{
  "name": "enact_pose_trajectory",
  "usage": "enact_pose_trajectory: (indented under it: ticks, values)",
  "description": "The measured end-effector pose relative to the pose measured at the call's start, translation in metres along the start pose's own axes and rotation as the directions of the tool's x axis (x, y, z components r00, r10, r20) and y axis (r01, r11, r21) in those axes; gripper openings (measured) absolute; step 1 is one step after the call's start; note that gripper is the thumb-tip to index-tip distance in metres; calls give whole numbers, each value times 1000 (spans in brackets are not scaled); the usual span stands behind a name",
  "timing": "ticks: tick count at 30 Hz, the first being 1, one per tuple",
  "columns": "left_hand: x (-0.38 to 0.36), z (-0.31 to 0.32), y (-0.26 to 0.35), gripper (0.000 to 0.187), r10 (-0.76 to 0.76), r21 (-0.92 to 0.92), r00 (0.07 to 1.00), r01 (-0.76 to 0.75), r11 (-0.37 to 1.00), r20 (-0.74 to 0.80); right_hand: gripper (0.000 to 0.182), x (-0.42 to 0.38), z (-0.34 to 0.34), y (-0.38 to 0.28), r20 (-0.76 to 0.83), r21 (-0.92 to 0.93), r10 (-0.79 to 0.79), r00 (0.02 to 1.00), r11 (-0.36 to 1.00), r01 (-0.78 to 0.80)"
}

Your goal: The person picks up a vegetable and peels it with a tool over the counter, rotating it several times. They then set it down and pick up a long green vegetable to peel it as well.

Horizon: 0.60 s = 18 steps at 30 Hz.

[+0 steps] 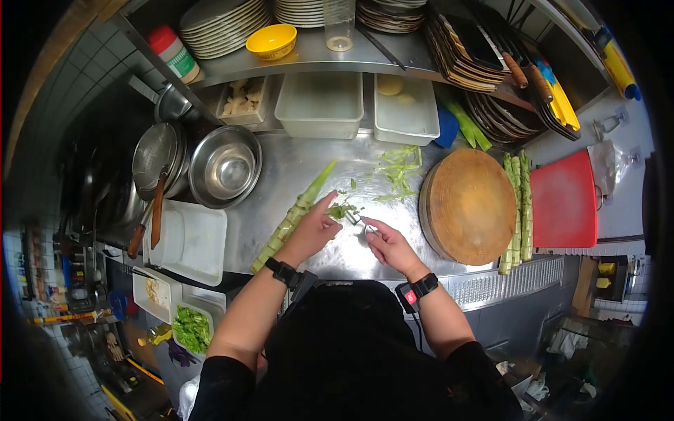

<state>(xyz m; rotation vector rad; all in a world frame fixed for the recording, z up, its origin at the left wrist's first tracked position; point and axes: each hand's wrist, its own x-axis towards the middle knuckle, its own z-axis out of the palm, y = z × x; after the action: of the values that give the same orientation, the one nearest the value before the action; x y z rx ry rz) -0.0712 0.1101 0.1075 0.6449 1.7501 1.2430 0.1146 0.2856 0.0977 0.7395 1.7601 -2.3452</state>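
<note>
A long pale green stalk (295,214) lies slantwise across the steel counter (295,168), its thin tip pointing up right. My left hand (312,230) grips it near the middle. My right hand (387,245) holds a small metal peeler (358,221) close to the stalk, just right of my left thumb. A little clump of green peelings (342,210) sits between the two hands. More green strips (399,172) lie scattered farther back on the counter.
A round wooden chopping block (472,205) stands to the right, with several peeled stalks (518,210) and a red board (564,200) beyond it. Steel bowls (225,167), a pot lid (156,151) and white trays (193,242) are at the left. Plastic tubs (319,105) sit at the back under a shelf of plates.
</note>
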Motion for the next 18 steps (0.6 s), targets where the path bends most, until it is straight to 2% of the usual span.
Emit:
enact_pose_trajectory:
  ticks: [1,3,4,5,7,8,9,11,12,13,14,15,16,17,18]
  values:
    - [2,2,-1,64,2,1,1000,-2,1000,3,47,-2,1,0,-3,0,-2,1000,1000,2]
    - [10,6,-3,46,48,-33,999,-48,998,5,47,-7,2,1,48,46,-11,999,999,9]
    - [12,9,-5,31,40,-77,999,-40,996,-6,47,-8,0,4,53,77,-14,998,997,10]
    - [13,10,-8,31,42,-74,999,-41,996,10,47,-10,-2,8,38,83,-17,999,996,14]
    - [13,8,-8,24,-85,-17,996,85,996,10,48,-12,-4,10,-103,275,-3,995,961,32]
    - [19,3,-24,38,-155,-18,985,157,987,79,49,-13,-7,6,-178,343,3,984,938,60]
    - [22,6,-28,38,-153,-14,985,155,988,86,49,-12,-11,4,-186,344,0,983,937,65]
    - [23,9,-37,71,119,277,993,-109,955,-21,50,-8,-21,7,-307,268,-10,952,959,97]
    - [22,11,-30,71,117,280,993,-108,954,-18,56,-4,-26,12,-327,250,-30,945,961,117]
    - [19,12,-23,82,173,488,984,-136,862,-31,56,-4,-30,19,-327,254,-28,945,960,117]
    - [18,13,-15,93,231,671,972,-151,726,-31,56,-4,-34,25,-374,181,-28,927,978,103]
    - [21,9,-18,93,231,673,973,-151,724,-29,57,-4,-36,23,-420,107,-32,907,991,85]
    - [23,4,-20,95,184,666,983,-122,736,-23,43,-7,-37,20,-431,91,-43,901,992,91]
    - [24,0,-24,97,134,659,991,-90,747,-16,43,-8,-39,23,-431,96,-40,901,991,89]
    - [21,-6,-24,97,130,660,991,-88,746,-14,35,-8,-42,29,-454,99,-13,891,993,65]
